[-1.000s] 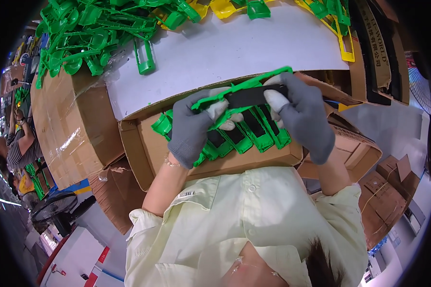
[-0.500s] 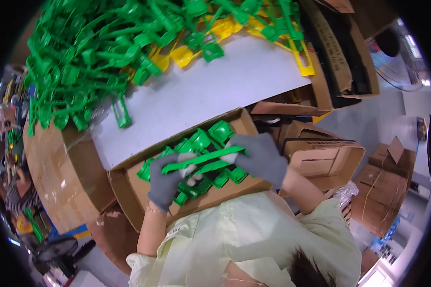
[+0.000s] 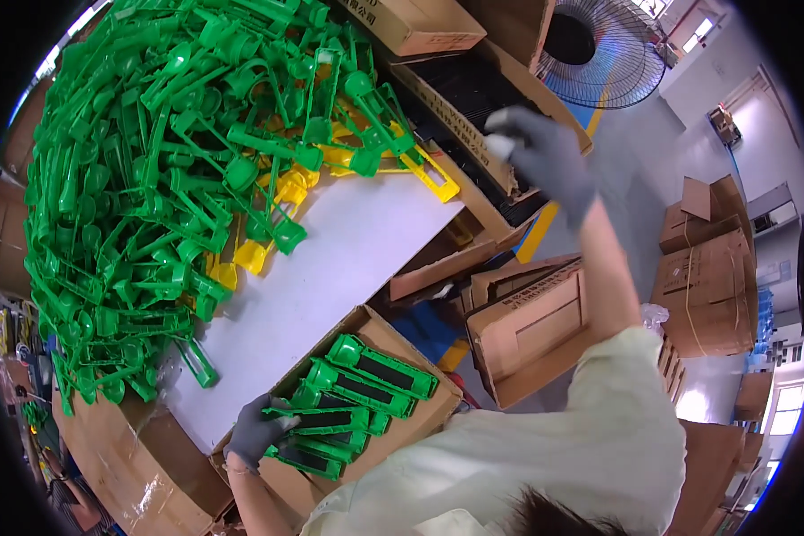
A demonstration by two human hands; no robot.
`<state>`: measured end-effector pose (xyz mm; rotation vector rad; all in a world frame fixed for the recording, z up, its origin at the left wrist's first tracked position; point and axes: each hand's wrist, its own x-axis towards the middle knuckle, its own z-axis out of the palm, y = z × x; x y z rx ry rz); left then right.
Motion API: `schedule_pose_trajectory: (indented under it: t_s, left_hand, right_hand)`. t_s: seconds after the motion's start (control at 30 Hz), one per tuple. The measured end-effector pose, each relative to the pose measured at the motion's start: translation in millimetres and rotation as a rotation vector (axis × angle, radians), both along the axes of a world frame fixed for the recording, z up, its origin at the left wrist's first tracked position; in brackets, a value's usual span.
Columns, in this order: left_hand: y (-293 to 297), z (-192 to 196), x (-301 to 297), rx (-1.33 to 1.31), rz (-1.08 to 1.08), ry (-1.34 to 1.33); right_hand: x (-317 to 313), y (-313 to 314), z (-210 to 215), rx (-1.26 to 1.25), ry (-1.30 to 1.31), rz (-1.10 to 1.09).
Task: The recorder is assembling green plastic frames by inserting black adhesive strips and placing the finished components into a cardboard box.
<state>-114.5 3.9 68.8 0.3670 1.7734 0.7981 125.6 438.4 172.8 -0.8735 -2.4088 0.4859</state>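
- Left hand [image 3: 257, 431], in a grey knit glove, is seen at the near left edge of an open brown cardboard carton [image 3: 375, 329], its fingers curled together onto the end of a green plastic moulded piece with a black insert [image 3: 317, 417].
- That piece is laid flat on top of the stack in the carton, with its long axis running from the left hand toward the right and its far end pointing to the carton's right wall.
- More green plastic pieces with black inserts [image 3: 380, 368] are packed side by side in the same carton, their long axes slanting from upper left to lower right.
- Right hand [image 3: 540, 154], also gloved in grey, is raised far from the carton with the arm stretched out; it is held over a second cardboard box holding black parts [image 3: 473, 94].
- Its fingers are bent loosely, and something small and pale appears to be pinched at the fingertips, though blur leaves it uncertain whether anything is actually held.
- A white tabletop [image 3: 330, 259] is seen between the carton and a large heap of loose green plastic frames [image 3: 152, 161], with a few yellow plastic frames [image 3: 429, 179] mixed in at the heap's edge.
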Motion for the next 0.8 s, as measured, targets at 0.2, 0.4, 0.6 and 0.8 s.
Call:
schedule_pose_trajectory:
  t_s: [0.2,0.4,0.6,0.8]
  left_hand:
    - [24,4,15,-0.278,-0.428,0.752]
    - [10,13,18,-0.425,-0.425,0.836]
    - [13,11,23,-0.461,-0.277,0.888]
    - [8,6,31,-0.324,-0.159,0.926]
  right_hand:
    - [2,124,-23,0.465,-0.583,0.266]
    - [-38,150,-20,0.589,-0.831,0.409]
    - [-66,159,-10,0.444,-0.905,0.411]
    - [-68,160,-9,0.302,-0.902,0.342]
